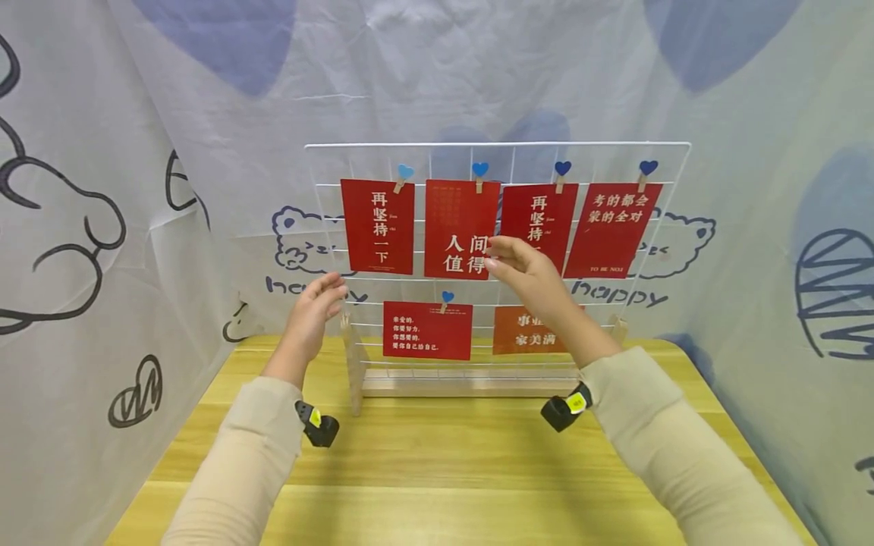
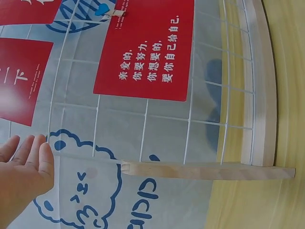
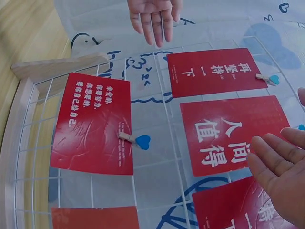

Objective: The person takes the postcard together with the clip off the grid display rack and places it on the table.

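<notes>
A white wire grid rack [image 1: 498,143] holds several red cards clipped by wooden pegs with blue hearts. My right hand [image 1: 529,277] is in front of the top row, its fingertips over the lower right corner of the second card [image 1: 451,220]; whether they touch it I cannot tell. Its fingers [image 3: 267,160] are loosely extended and hold nothing. Beside the rack's left edge, below the first card [image 1: 378,227], my left hand [image 1: 317,311] is raised with straight, slightly bent fingers [image 2: 33,157] and nothing in them. My right hand and forearm partly cover an orange card [image 1: 512,341] in the lower row.
The rack stands on a wooden base [image 1: 471,387] on a yellow wood-grain table [image 1: 437,470]. A lower red card [image 1: 427,331] hangs from a blue heart peg [image 1: 447,297]. Behind and at both sides hangs a pale cloth [image 1: 225,152] with blue cartoon drawings.
</notes>
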Demonstrator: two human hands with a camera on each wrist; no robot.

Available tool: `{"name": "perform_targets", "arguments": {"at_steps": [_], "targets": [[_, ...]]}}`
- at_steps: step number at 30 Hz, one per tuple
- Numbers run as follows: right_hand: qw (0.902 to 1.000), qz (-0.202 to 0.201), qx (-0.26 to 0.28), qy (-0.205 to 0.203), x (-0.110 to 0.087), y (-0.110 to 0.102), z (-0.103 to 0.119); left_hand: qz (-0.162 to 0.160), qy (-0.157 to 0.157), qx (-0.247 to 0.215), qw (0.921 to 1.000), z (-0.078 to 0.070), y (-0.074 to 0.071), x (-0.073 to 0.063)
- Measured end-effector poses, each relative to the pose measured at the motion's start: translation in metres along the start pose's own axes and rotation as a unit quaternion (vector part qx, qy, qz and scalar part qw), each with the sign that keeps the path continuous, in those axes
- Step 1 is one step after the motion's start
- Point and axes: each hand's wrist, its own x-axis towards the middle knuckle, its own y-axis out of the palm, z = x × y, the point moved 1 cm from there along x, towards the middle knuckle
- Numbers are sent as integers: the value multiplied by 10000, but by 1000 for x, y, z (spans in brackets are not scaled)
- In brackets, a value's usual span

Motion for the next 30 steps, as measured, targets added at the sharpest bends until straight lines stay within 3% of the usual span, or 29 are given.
{"name": "perform_targets", "arguments": {"at_steps": [9,20,30], "targets": [[9999,-27,105,0,13,3,14,-52,-27,-19,10000,-3,-2,5],[9987,14,510,-79,32,9,30,-38,-87,-502,9987,-10,-3,9],[9977,-188,647,-68,53,10,44,-22,-205,-552,9983,-13,-1,15]]}}
